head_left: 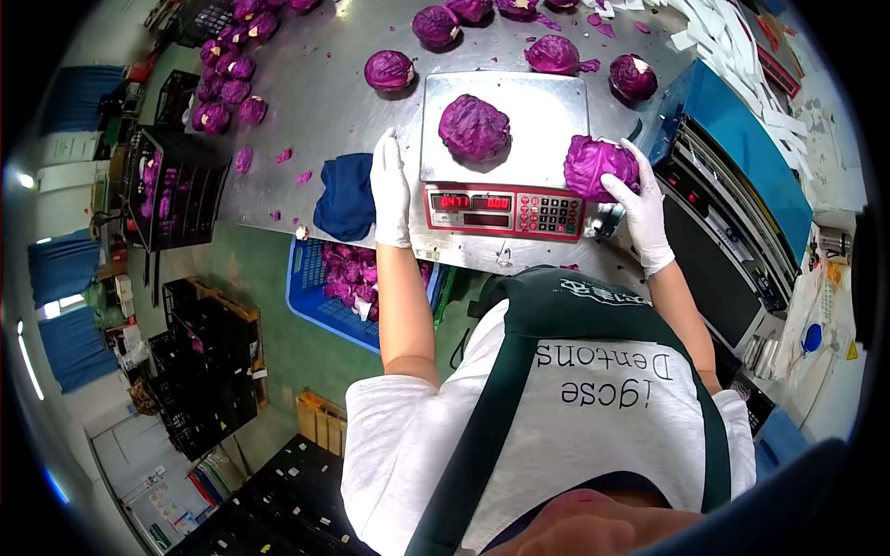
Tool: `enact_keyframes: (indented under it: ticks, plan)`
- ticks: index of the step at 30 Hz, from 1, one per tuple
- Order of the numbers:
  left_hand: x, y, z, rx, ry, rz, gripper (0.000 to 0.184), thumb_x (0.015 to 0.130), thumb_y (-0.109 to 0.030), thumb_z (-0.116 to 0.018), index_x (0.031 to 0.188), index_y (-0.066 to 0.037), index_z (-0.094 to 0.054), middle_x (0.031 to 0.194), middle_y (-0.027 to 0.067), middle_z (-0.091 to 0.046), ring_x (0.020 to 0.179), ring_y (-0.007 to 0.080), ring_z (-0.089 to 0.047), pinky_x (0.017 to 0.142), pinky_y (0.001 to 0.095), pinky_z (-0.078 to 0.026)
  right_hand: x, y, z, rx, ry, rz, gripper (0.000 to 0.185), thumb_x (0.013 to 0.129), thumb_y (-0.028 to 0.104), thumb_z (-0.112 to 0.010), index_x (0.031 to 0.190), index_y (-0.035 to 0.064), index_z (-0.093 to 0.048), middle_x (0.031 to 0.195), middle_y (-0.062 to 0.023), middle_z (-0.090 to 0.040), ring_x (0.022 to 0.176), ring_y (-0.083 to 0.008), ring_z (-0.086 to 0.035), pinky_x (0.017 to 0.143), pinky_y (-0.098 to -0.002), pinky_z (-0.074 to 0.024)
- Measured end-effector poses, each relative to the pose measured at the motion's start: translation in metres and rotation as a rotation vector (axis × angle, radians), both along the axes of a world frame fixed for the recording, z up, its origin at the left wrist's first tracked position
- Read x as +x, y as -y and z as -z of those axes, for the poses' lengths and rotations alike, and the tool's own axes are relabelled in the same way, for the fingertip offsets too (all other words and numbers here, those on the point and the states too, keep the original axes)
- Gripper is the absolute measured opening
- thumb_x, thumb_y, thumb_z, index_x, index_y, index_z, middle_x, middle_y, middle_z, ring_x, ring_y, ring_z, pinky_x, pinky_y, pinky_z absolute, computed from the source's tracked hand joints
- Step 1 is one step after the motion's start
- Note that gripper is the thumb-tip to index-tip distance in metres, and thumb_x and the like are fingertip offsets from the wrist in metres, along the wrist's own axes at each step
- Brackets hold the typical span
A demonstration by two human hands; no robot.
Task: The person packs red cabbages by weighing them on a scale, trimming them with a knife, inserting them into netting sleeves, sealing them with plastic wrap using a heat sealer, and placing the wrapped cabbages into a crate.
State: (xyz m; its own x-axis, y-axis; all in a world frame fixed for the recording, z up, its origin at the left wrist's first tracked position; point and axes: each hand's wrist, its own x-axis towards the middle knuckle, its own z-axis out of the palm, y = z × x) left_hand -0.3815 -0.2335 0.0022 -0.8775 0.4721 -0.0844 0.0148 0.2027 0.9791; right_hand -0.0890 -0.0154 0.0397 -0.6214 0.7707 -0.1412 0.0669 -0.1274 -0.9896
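In the head view, the right hand (632, 185) grips a roundish held cabbage (598, 170) at the scale's (547, 116) right edge, pale patch pointing away; another cabbage (474, 128) sits on top. The left hand (391, 190), nearby, is flat and open.

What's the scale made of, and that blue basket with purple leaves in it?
The scale's top plate looks like smooth metal, maybe steel, because it's silvery and shiny. Its red front panel seems to be hard plastic, but could be painted metal. The blue basket looks like stiff plastic: it's one bright color, with rows of little holes in its side.
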Motion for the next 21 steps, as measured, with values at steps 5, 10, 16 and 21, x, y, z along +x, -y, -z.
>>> enact_keyframes:
  ticks: [5,10,16,21]
  plan:
    - [0.002,0.014,0.012,0.000,-0.091,-0.006,0.053,0.101,-0.046,-0.041,0.137,-0.009,-0.048,0.139,0.0105,-0.049,0.129,0.0256,-0.045,0.105,0.0407,-0.035,-0.009,-0.004,-0.003,0.060,0.017,-0.015,0.066,0.082,0.015,-0.075,0.138,0.0015,-0.042,0.127,-0.0121,-0.053,0.111,-0.0205,-0.057,0.098,-0.0317,-0.0454]
    - [0.017,-0.004,0.007,0.005,-0.040,0.007,0.052,0.100,-0.045,-0.043,0.136,-0.008,-0.050,0.136,0.0088,-0.051,0.126,0.0238,-0.048,0.102,0.0378,-0.037,-0.036,-0.010,0.012,0.004,-0.076,-0.032,0.074,0.076,0.013,-0.080,0.137,-0.0007,-0.041,0.125,-0.0139,-0.056,0.112,-0.0205,-0.058,0.098,-0.0323,-0.0462]
    - [0.054,-0.079,0.010,0.065,-0.126,0.078,0.072,0.087,-0.031,-0.069,0.143,-0.002,-0.034,0.135,0.0178,-0.045,0.123,0.0277,-0.046,0.104,0.0374,-0.037,-0.072,-0.021,0.048,0.371,0.215,-0.326,0.091,0.069,0.032,-0.083,0.141,0.0008,-0.037,0.132,-0.0248,-0.048,0.126,-0.0355,-0.047,0.107,-0.0407,-0.0372]
    - [0.038,-0.073,0.019,0.130,0.015,0.177,0.074,0.086,-0.022,-0.068,0.146,-0.002,-0.029,0.135,0.0181,-0.044,0.124,0.0268,-0.045,0.106,0.0381,-0.036,-0.069,-0.025,0.042,0.539,0.214,-0.350,0.099,0.067,0.038,-0.082,0.144,0.0013,-0.031,0.138,-0.0251,-0.042,0.130,-0.0397,-0.040,0.111,-0.0422,-0.0319]
